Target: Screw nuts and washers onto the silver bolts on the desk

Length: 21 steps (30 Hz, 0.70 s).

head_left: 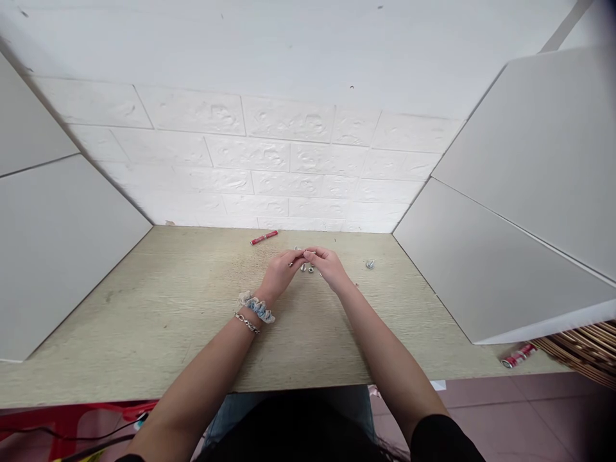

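My left hand (279,273) and my right hand (327,264) meet fingertip to fingertip above the wooden tabletop. Both are closed in a pinch, and a sliver of bright metal shows by the left fingers; what they hold is mostly hidden. Just below the fingertips lie small silvery metal pieces, one round like a nut (311,270) and another like a bolt (303,268). More metal peeks out behind the fingers. Off to the right, apart from the hands, rests a small cluster of metal hardware (370,264), like a bolt.
A red pen-like stick (264,237) lies near the white brick-patterned wall (269,154). Pale panels (77,256) flank the tabletop (192,321) on both sides. At the front right are a red cylinder (518,355) and a woven brown basket (582,353).
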{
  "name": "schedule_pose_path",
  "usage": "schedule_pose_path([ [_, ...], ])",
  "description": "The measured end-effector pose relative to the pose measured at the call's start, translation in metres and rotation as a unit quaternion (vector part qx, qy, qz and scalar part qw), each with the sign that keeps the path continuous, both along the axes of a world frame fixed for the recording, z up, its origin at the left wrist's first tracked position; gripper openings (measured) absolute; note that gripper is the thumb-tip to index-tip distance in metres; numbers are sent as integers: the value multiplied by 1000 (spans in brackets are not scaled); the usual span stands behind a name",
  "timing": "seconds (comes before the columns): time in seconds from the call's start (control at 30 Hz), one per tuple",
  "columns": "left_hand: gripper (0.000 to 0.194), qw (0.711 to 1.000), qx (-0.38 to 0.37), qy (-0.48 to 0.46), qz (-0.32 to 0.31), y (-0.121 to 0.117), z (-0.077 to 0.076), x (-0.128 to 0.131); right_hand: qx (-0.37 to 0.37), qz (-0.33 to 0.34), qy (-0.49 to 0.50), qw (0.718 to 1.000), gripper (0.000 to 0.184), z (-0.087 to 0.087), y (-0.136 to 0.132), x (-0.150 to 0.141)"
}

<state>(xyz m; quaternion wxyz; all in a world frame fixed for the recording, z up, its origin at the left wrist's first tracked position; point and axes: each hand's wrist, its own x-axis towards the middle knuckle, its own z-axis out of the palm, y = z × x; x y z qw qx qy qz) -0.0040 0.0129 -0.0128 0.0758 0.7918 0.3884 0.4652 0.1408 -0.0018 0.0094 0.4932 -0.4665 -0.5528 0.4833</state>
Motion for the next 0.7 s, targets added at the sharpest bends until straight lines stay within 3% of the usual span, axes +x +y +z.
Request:
schedule_pose_path([
  [0.2, 20, 1000, -16, -25, 9, -2, 5, 0, -5, -18, 29, 999, 36, -1, 5, 6],
  [0.3, 20, 997, -46, -60, 23, -2, 7, 0, -16, -70, 11, 997, 40, -1, 10, 17],
  [0.37, 21, 991, -81, -99, 34, 0, 9, -1, -17, -132, -54, 990, 40, -3, 14, 27],
  [0.43, 23, 977, -127, -162, 46, 4, 11, -6, 0, -183, -202, 962, 33, -7, 16, 38],
  [0.53, 25, 934, -186, -297, 71, 16, 14, -18, 10, -206, -437, 875, 24, -17, 19, 51],
  [0.6, 23, 900, -220, -369, 78, 26, 14, -28, -7, -198, -519, 832, 25, -23, 20, 57],
  [0.7, 18, 824, -288, -485, 62, 38, 10, -41, -37, -199, -572, 794, 27, -27, 21, 61],
])
